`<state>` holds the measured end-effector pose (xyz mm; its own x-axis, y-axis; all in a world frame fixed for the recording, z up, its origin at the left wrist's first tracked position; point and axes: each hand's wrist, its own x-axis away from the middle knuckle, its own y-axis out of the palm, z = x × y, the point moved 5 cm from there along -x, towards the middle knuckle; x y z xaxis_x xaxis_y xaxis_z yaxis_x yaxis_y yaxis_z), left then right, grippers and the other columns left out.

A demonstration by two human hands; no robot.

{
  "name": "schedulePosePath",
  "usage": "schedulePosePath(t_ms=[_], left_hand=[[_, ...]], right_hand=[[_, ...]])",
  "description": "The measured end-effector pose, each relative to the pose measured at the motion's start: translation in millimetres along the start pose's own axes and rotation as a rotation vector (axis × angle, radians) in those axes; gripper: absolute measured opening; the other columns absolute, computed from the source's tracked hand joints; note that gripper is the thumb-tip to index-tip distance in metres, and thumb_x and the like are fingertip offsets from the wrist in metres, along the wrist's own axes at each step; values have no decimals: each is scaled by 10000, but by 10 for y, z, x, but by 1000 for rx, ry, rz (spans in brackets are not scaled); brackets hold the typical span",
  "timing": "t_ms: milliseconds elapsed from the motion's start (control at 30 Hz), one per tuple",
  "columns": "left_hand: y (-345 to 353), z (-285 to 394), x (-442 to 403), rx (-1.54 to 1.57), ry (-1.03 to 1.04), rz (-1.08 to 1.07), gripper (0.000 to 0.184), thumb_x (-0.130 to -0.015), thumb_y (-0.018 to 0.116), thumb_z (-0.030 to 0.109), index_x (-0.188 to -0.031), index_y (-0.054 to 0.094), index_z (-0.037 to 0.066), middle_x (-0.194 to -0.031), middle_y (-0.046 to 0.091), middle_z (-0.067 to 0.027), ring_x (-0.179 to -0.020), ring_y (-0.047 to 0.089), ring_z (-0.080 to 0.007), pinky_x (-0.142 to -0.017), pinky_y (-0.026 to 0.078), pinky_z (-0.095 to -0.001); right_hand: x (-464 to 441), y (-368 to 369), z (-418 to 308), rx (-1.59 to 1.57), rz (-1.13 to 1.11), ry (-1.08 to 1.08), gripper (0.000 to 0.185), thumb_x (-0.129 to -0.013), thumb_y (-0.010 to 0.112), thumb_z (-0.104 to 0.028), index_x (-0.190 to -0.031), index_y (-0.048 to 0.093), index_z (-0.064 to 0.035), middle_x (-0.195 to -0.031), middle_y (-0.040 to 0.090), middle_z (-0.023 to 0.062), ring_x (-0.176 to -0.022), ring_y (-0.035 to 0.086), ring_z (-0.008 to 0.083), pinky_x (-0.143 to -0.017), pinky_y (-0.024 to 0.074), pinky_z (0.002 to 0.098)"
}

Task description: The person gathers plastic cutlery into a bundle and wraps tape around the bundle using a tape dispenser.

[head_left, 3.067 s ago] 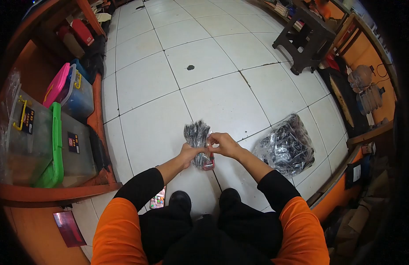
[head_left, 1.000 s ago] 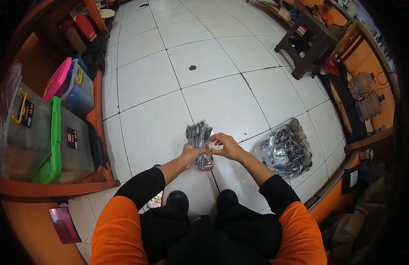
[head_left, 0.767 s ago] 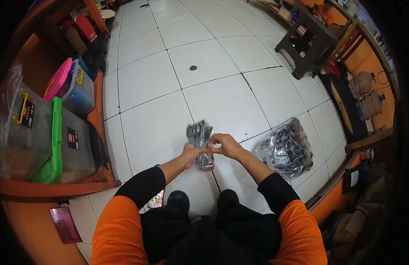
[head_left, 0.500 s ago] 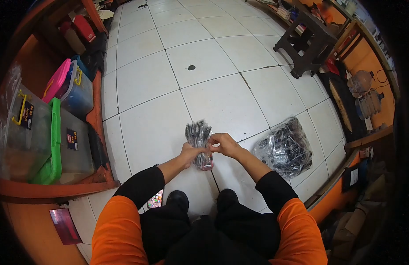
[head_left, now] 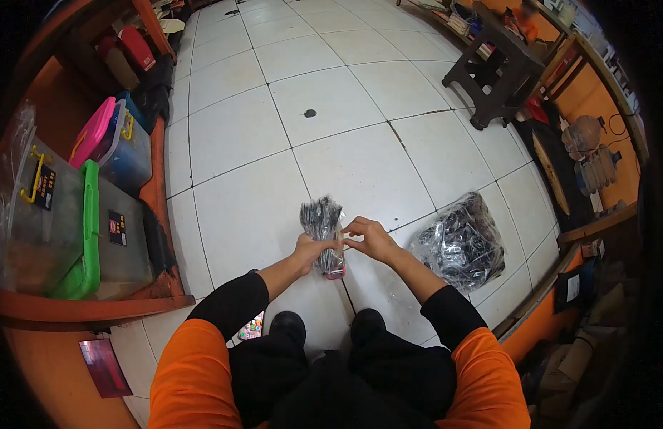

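Observation:
My left hand (head_left: pixel 311 252) is wrapped around a bundle of dark items in clear plastic (head_left: pixel 321 216), held upright above the floor between my feet. The bundle's upper end fans out, and a red part (head_left: pixel 334 273) shows at its lower end. A tan strip runs along its right side. My right hand (head_left: pixel 370 239) is at that right side, thumb and fingertips pinched together. What they pinch, if anything, is too small to make out. To the right of my right hand, a large clear plastic bag of dark packets (head_left: pixel 460 243) lies on the floor.
A phone with a lit screen (head_left: pixel 251 327) lies beside my left foot. Clear storage boxes, one with a green lid rim (head_left: pixel 90 222), stand on the left shelf. A dark plastic stool (head_left: pixel 492 68) is at the upper right, near large water bottles (head_left: pixel 596 171).
My right hand has shifted slightly to the right, away from the bundle's edge, and more of the tan strip shows. My left hand keeps its hold on the bundle.

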<state>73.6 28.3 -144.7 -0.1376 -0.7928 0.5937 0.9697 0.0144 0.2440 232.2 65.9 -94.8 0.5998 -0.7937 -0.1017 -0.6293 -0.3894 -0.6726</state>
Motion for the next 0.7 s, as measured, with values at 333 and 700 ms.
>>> schedulePosePath(t_ms=[333, 700], left_hand=[[1, 18, 24, 63, -28, -83, 299, -732, 719, 26, -1019, 632, 22, -908, 674, -78, -806, 664, -177, -704, 558, -332], [-71, -99, -80, 63, -29, -51, 217, -732, 714, 48, -938, 657, 11, -843, 677, -82, -726, 668, -193, -655, 559, -331]], right_hand=[[-17, 102, -260, 272, 24, 84, 175, -777, 695, -220, -777, 665, -48, -826, 589, 117, -741, 617, 315, -657, 509, 405], [-67, 216, -286, 364, 34, 111, 234, -763, 673, -206, -789, 570, 3, -822, 559, 156, -757, 611, 339, -658, 520, 423]])
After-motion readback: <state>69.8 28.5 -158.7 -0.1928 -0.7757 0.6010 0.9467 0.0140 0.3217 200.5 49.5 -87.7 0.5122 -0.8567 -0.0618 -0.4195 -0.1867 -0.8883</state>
